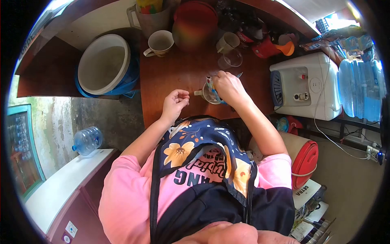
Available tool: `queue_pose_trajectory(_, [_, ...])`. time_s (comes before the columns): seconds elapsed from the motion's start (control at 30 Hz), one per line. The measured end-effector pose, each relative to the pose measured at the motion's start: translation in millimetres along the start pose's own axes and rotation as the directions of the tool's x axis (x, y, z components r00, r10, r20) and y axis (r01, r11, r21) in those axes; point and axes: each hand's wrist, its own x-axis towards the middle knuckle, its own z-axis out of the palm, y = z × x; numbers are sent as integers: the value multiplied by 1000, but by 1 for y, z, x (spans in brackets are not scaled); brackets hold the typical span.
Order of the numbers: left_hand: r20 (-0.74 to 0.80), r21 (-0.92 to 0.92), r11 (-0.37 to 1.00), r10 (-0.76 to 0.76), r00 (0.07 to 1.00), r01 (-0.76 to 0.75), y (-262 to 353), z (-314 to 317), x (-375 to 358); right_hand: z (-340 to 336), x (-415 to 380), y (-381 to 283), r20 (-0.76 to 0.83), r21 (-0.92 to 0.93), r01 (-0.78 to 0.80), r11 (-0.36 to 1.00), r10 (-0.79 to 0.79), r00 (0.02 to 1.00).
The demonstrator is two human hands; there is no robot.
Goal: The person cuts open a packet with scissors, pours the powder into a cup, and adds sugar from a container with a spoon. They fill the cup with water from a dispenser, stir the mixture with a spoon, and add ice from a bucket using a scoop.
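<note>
One camera carries it all, riding on the wearer's head, facing forward and pitched steeply down! Closest by far, the pink shirt (pixel 126 183) and the apron (pixel 195 148) fill the near middle; beyond them, within arm's reach, come the left hand (pixel 175 106) and right hand (pixel 228 88), close to centre, with the desk (pixel 162 77) running to the far side. And what a wide lens: dark rounded edges, bowed lines, sweeping in a tub (pixel 103 61) far left, a white ledge (pixel 67 183) near left, the water dispenser (pixel 304 87) out right, tipped sideways.
</note>
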Motion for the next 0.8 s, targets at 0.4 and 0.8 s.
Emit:
queue_pose_trajectory(0.4, [49,219,961,160,986,-167,2,17,15,7,0,3,-22,-24,63,998,-64,998])
queue_pose_trajectory(0.8, [292,570,627,450,844,-531,15,42,75,10,-18,-1,-274,336,-71,939,170,947])
